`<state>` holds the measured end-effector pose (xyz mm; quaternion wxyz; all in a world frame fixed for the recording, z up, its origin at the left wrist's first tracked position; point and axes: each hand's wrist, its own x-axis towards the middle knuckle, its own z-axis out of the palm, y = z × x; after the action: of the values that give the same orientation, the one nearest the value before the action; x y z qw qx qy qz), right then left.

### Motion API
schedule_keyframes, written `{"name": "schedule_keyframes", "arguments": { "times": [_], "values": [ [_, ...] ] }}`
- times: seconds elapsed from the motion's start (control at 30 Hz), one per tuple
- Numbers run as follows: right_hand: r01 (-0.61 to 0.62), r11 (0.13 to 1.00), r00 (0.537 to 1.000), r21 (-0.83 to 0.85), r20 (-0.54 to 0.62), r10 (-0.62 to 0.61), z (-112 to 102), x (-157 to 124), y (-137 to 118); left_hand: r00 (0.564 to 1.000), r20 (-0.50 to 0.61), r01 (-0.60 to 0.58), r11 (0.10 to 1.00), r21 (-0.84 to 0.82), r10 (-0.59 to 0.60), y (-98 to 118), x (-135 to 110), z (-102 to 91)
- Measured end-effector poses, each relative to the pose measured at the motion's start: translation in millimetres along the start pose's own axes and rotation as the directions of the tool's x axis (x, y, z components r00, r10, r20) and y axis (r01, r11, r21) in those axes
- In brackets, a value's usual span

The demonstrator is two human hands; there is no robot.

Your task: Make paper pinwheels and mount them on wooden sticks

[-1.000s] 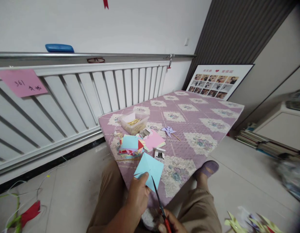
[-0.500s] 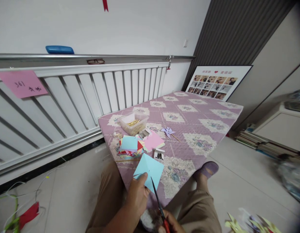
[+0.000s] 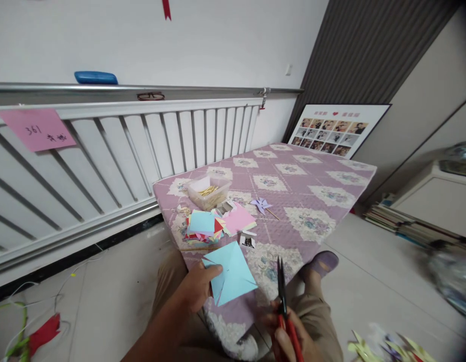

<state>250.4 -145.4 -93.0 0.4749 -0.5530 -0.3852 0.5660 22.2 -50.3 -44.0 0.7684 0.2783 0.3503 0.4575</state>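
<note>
My left hand [image 3: 197, 287] pinches the left edge of a light blue paper square [image 3: 230, 274] and holds it over the near corner of the purple quilted mattress [image 3: 311, 191]. To the right of the paper, my right hand [image 3: 293, 337] grips red-handled scissors [image 3: 283, 301]. Their dark blades point up, closed together, clear of the paper.
A stack of coloured paper squares [image 3: 204, 226], a pink sheet [image 3: 238, 218], a clear box of gold sticks [image 3: 209, 191], a small purple pinwheel [image 3: 262, 204] and a small card [image 3: 248, 240] lie on the mattress. White railing [image 3: 115, 146] stands left. Paper scraps [image 3: 387, 347] litter the floor.
The scissors have pulled out of the blue paper and moved right, blades now upright. My left hand has turned the paper and shifted it slightly left.
</note>
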Motion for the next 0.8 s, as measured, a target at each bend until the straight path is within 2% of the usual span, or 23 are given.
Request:
{"name": "schedule_keyframes", "arguments": {
  "times": [0.07, 0.2, 0.3, 0.4, 0.5, 0.6, 0.7, 0.8],
  "values": [
    [-0.009, 0.997, 0.999, 0.074, 0.038, 0.006, 5.4, 5.9, -15.9, 0.996, 0.079, 0.041, 0.994, 0.097, -0.049, 4.3, -1.4, -0.6],
    [0.022, 0.974, 0.995, 0.227, 0.088, -0.043, 32.6, 11.4, -49.4, 0.973, 0.201, 0.05, 0.957, 0.285, -0.111, 15.8, -2.6, 3.7],
    [0.014, 0.955, 0.984, 0.297, 0.166, -0.066, 52.1, 10.8, -62.5, 0.969, 0.215, 0.013, 0.901, 0.434, -0.118, 23.7, -2.5, 6.5],
    [-0.013, 0.94, 0.979, 0.34, 0.194, -0.057, 62.4, 11.2, -61.0, 0.969, 0.203, 0.017, 0.863, 0.505, -0.138, 26.3, -2.1, 7.5],
    [-0.005, 0.92, 0.99, 0.391, 0.128, -0.05, 65.0, 13.5, -54.0, 0.972, 0.169, 0.083, 0.916, 0.393, -0.161, 21.1, -3.0, 9.2],
    [0.05, 0.894, 0.998, 0.446, 0.016, -0.064, 64.2, 15.9, -50.3, 0.979, 0.169, 0.093, 0.987, 0.134, -0.116, 6.1, -6.9, 11.3],
    [0.095, 0.884, 0.993, 0.458, -0.111, -0.05, 63.2, 18.5, -48.2, 0.978, 0.196, 0.095, 0.99, -0.106, -0.072, -18.6, -12.3, 13.0],
    [0.109, 0.897, 0.986, 0.429, -0.165, -0.041, 64.5, 20.9, -44.1, 0.983, 0.173, 0.094, 0.969, -0.228, -0.054, -45.1, -16.4, 18.4]
  ]
}}
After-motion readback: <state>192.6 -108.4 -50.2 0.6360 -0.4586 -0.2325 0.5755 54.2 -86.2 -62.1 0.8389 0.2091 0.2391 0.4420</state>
